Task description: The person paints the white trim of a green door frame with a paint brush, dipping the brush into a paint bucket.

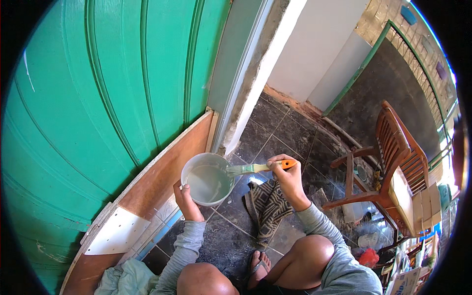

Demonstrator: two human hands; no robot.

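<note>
My left hand [187, 202] is closed on the near left rim of a whitish plastic tub [207, 197], its thumb over the edge. Pale, milky liquid lies in the tub's bottom. In my right hand [290, 183] is a paintbrush [261, 168] with an orange-tipped handle, gripped between thumb and fingers. The brush lies almost level, and its pale-stained bristles reach the tub's right rim. I cannot tell whether they touch it. Left of the tub stands a green panelled door [123, 73] with a brown wooden board [164, 182] along its lower part.
A patterned dark cloth [268, 206] lies on the dusty dark tiles beyond my foot. To the right stands a wooden chair [388, 162], with cardboard [427, 209] and clutter beside it. A white door frame edge [258, 83] rises ahead. Pale fabric [129, 278] is bunched at lower left.
</note>
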